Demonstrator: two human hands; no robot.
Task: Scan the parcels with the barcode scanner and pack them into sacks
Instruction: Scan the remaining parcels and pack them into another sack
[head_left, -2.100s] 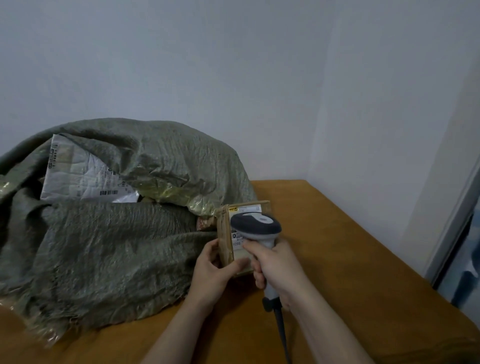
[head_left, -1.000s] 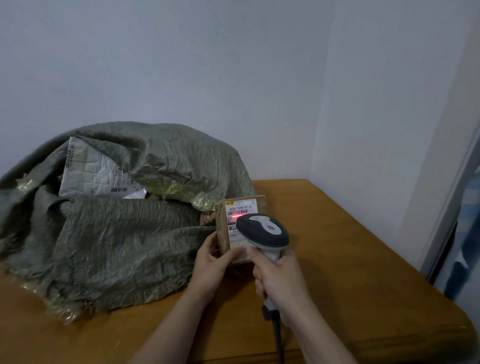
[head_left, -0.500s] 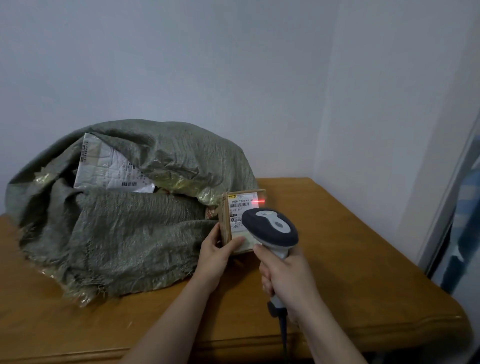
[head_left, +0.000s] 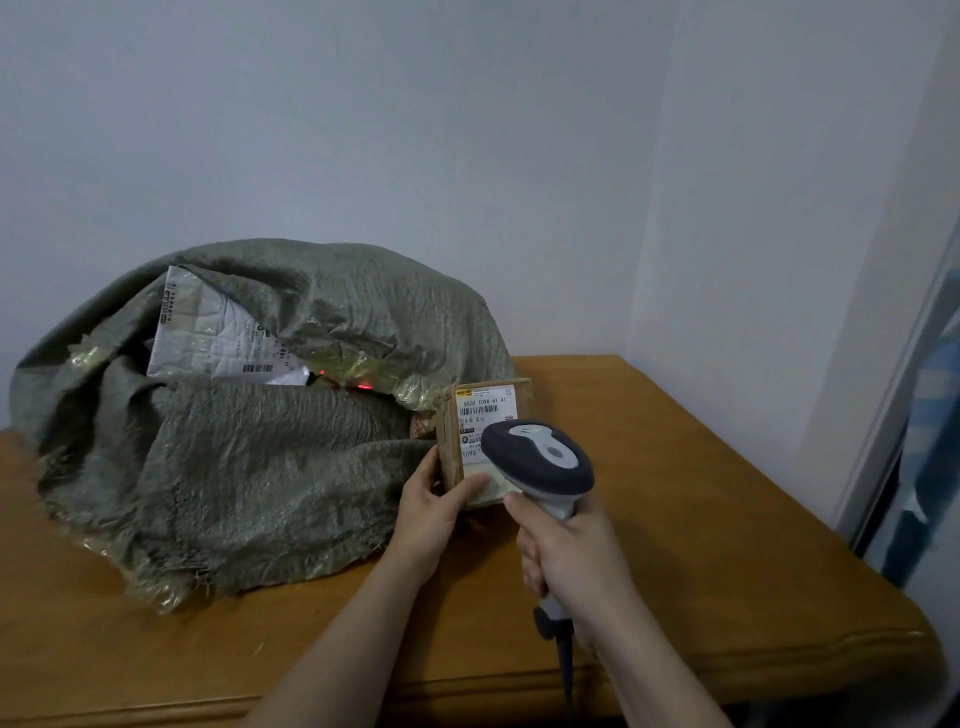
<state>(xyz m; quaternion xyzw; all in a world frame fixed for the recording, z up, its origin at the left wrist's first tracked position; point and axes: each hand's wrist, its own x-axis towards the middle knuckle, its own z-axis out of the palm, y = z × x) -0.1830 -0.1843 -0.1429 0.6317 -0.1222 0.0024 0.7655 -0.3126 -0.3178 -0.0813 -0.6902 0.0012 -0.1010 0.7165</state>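
A small brown cardboard parcel (head_left: 480, 415) with a white barcode label stands upright on the wooden table (head_left: 675, 493). My left hand (head_left: 434, 512) grips its lower left corner, thumb on the label side. My right hand (head_left: 569, 556) holds the handle of a grey and white barcode scanner (head_left: 537, 460), whose head covers the parcel's lower right. A red scan light falls on the mouth of the green woven sack (head_left: 260, 441) left of the parcel. A grey plastic mailer (head_left: 218, 332) with a label pokes out of the sack's opening.
The sack fills the left half of the table against the back wall. A side wall runs along the table's right edge, with a door frame (head_left: 893, 415) beyond. The scanner's cable (head_left: 566, 670) hangs over the table's front edge.
The red scan light has moved from the parcel's label leftward onto the sack's mouth. The scanner has drawn back slightly to the right. My left hand still grips the parcel.
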